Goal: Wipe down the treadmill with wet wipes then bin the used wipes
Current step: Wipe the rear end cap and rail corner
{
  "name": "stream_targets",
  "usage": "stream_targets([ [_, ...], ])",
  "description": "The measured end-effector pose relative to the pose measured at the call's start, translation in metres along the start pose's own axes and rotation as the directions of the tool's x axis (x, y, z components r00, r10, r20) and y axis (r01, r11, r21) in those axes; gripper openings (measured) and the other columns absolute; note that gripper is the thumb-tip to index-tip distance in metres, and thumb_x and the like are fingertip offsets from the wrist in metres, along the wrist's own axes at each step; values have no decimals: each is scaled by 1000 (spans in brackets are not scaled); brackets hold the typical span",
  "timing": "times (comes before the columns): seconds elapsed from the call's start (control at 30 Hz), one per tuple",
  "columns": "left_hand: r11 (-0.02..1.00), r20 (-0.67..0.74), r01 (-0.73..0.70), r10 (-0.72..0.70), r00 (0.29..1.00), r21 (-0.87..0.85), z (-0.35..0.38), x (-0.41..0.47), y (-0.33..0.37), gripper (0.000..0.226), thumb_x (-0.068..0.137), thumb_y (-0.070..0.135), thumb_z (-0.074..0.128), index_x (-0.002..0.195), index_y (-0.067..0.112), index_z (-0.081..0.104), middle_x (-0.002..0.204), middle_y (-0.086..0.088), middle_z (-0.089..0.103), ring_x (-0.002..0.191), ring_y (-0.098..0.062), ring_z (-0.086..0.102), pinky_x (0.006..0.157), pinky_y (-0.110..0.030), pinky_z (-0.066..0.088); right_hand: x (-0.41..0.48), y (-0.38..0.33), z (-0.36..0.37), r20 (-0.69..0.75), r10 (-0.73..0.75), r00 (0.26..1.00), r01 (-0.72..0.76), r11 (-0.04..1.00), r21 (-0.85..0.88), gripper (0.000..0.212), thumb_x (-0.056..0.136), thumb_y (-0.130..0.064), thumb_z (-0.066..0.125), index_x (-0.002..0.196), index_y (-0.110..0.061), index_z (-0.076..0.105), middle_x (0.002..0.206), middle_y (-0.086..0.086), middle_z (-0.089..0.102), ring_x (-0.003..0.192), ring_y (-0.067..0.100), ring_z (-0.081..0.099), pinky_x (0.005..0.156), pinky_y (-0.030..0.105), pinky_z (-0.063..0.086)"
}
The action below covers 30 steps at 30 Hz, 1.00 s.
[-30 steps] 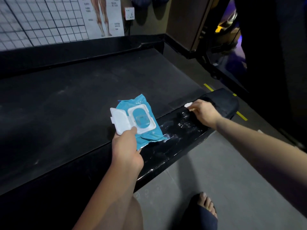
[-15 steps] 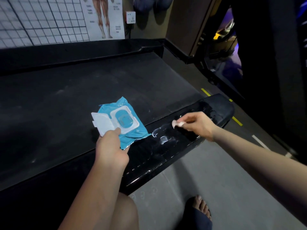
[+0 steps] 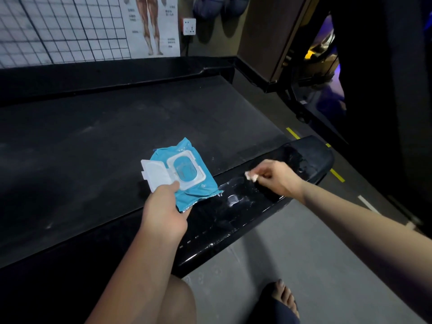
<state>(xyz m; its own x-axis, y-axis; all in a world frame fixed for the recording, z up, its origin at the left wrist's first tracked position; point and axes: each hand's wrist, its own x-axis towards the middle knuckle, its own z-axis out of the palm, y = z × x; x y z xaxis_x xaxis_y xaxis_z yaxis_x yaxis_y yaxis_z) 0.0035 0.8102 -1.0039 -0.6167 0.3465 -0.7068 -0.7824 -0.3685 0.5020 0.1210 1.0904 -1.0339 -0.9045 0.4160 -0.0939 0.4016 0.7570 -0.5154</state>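
1. On the near side rail (image 3: pixel 236 212) of the treadmill (image 3: pixel 210 108), wet streaks and a glossy sheen run from just beside the pack up to the rounded end cap (image 3: pixel 312 155); I judge this stretch wiped, or close to it.
2. Over that rail sits the right hand (image 3: pixel 279 178); its fingers (image 3: pixel 265 169) are pinched together on a small bunched white wipe (image 3: pixel 251 176); whether the wipe presses on the rail or hangs just above it, I cannot tell.
3. Beside it, the left hand (image 3: pixel 163 209) holds the blue pack of wet wipes (image 3: pixel 196 190) over the rail's inner edge; the thumb is clamped on top and the other fingers are hidden beneath; the white flip lid (image 3: pixel 155 173) stands open, so fresh wipes are within reach.
4. Across the belt (image 3: pixel 93 148) the surface looks matt and dry, with pale scuffs; the far rail (image 3: pixel 105 76) looks dull too; the near rail's stretch below the left wrist is too dark to judge; I take all of these as work left.
5. Beyond the deck, no console or handrail shows, so their state is unknown.
6. Nowhere in view is a bin; the wipe is in the hand, so binning is not yet done; overall I judge the task at an early-to-middle stage, with one rail section cleaned and most of the machine to go.
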Motion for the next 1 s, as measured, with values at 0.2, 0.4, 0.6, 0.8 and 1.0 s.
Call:
stream_targets([
  [0.2, 999, -49, -51, 51, 998, -7, -2, -1, -1, 26, 99, 5, 60, 119, 22, 66, 112, -4, 76, 98, -26, 75, 97, -49, 59, -26, -32, -10, 223, 54, 973, -67, 997, 48, 8, 88, -16, 73, 91, -19, 79, 85, -6, 74, 62, -4, 63, 64, 16, 51],
  [0.4, 998, -39, -57, 58, 998, 24, 1, -4, -1, 33, 99, 4, 60, 128, 20, 65, 114, -5, 75, 97, -25, 75, 97, -49, 58, 18, -55, -28, 42, 58, 997, -63, 990, 125, 5, 89, -18, 75, 94, -15, 76, 85, -5, 77, 68, 4, 65, 69, 18, 51],
  [0.6, 995, -63, -92, 93, 994, 26, -6, 10, -4, 34, 99, 3, 58, 129, 17, 67, 113, -8, 77, 96, -29, 77, 94, -52, 60, 26, -28, 19, 45, -126, 991, 133, 957, -259, 21, 86, -5, 67, 101, -14, 78, 93, -1, 65, 78, 15, 59, 87, 29, 51],
  [0.8, 995, -78, -79, 84, 993, 65, 0, 9, -3, 34, 100, 2, 58, 128, 19, 67, 109, -5, 78, 91, -25, 78, 93, -50, 61, 12, -28, 18, 162, -192, 968, 214, 967, -137, 18, 87, -19, 71, 102, -24, 80, 93, -11, 63, 78, 8, 61, 79, 20, 48],
  [1.0, 998, -126, -46, 53, 991, 53, -3, 4, 3, 18, 99, 4, 60, 103, 20, 68, 107, -6, 77, 95, -27, 76, 96, -50, 59, -15, -47, 10, 398, -238, 886, 241, 969, 44, 17, 85, -14, 74, 91, -28, 81, 95, -14, 69, 77, 6, 65, 72, 14, 47],
])
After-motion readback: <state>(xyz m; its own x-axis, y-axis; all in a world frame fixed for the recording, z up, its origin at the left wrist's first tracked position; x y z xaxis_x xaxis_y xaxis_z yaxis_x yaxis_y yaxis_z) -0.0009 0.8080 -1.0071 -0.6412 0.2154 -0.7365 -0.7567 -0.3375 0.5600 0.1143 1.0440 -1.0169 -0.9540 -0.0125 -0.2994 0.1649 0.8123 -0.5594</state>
